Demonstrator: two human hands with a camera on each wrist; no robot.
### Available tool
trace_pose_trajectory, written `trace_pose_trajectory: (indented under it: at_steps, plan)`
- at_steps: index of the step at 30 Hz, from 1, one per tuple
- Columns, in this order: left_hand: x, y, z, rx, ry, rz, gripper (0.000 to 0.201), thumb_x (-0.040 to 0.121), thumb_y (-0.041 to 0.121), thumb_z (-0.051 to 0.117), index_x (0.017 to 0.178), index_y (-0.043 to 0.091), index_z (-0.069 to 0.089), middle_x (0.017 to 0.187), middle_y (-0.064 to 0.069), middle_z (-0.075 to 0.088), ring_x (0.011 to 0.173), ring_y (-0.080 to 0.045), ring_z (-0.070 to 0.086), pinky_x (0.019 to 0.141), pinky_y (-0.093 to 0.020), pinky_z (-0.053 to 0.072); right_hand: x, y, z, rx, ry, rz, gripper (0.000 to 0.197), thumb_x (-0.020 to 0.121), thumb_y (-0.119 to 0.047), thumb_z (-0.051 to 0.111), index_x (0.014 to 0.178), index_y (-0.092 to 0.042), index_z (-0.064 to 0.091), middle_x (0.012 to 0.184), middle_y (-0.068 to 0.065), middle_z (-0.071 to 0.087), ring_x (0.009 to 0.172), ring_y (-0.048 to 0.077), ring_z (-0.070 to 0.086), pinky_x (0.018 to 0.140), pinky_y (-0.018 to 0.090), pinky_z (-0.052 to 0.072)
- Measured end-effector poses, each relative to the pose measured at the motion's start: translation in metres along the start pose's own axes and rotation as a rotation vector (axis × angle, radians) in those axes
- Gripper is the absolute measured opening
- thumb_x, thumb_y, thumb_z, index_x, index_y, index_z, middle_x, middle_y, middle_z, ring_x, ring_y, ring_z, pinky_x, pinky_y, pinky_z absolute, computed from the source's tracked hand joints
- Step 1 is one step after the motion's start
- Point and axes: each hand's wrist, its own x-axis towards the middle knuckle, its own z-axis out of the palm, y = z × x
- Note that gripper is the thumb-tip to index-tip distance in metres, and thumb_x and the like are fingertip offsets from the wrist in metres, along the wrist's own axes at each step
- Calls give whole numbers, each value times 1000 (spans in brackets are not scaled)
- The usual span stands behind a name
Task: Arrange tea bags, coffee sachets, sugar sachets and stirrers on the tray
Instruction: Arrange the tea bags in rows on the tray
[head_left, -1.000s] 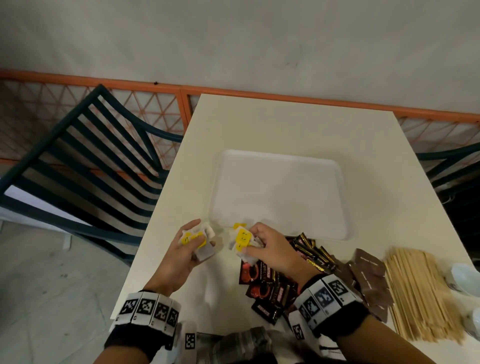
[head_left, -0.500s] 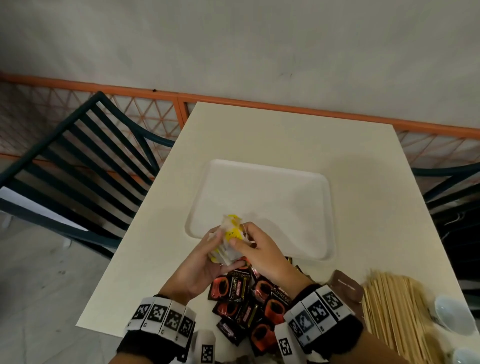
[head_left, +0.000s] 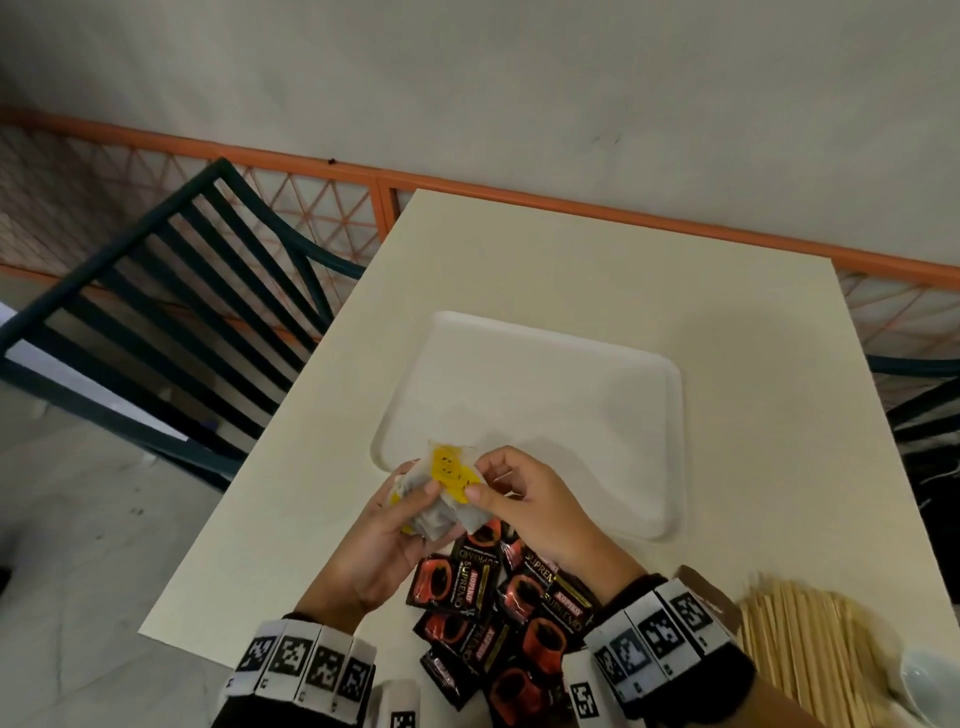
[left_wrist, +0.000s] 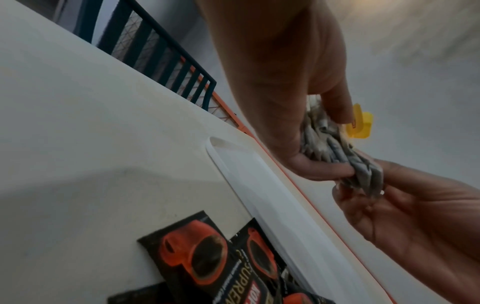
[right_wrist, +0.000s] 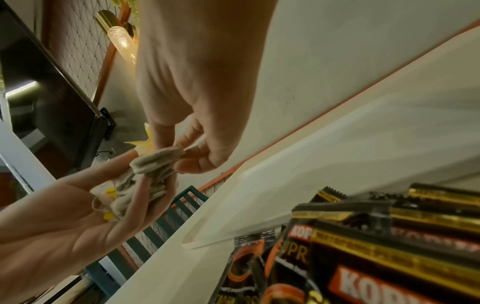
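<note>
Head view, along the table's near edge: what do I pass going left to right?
Left hand → tea bags → right hand → stirrers → white dish at the frame's right edge.

Tea bags (head_left: 441, 499): a bunched stack of grey paper bags with yellow tags, held above the table (head_left: 311, 499) at the near left corner of the tray (head_left: 670, 447). Tray: white, rectangular, rounded corners, flat on the table, nothing on it. Coffee sachets (head_left: 483, 613): black with red cups, heaped overlapping just in front of the tray. Stirrers (head_left: 810, 649): pale wooden sticks, piled side by side to the right of the coffee sachets. A brown sachet (head_left: 698, 579) shows between the two, mostly hidden.
</note>
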Motion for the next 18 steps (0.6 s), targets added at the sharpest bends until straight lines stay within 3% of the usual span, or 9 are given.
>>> trace_pose_trajectory:
  at_steps: [4, 8, 12, 15, 18]
  plan:
    - [8, 12, -14, -21, 53, 34, 22, 82, 15, 57, 103, 13, 58, 98, -7, 67, 87, -17, 68, 68, -31, 57, 13, -1, 1, 20, 4, 44, 15, 86, -11, 62, 91, -24, 63, 87, -4, 66, 82, 11, 64, 74, 22, 52]
    - [20, 29, -32, -37, 101, 81, 26, 79, 13, 54, 105, 14, 57, 100, -7, 65, 88, -17, 68, 68, -30, 57, 35, -1, 0, -78, 26, 121, 11, 85, -13, 65, 84, -25, 63, 83, -2, 68, 67, -2, 60, 64, 12, 45]
    - [31, 48, -52, -2, 167, 133, 27, 79, 18, 53, 106, 12, 54, 103, -9, 62, 91, -17, 68, 72, -28, 57, 66, 0, -6, -231, 87, 188, 13, 83, -18, 67, 77, -28, 63, 80, -4, 67, 70, 10, 57, 67, 19, 42]
    - [41, 62, -68, 9, 202, 169, 28, 82, 19, 53, 109, 12, 55, 100, -7, 65, 93, -19, 68, 78, -29, 57, 96, -2, -10, -165, 179, 240, 5, 83, -15, 67, 80, -18, 64, 74, -3, 64, 59, 10, 52, 56, 15, 43]
    - [50, 74, -81, 51, 214, 174, 28, 87, 20, 51, 112, 8, 53, 100, -9, 65, 96, -22, 67, 78, -28, 57, 136, -2, -11, -88, 279, 252, 6, 82, -6, 66, 87, -7, 63, 81, 11, 64, 50, 10, 53, 53, 17, 47]
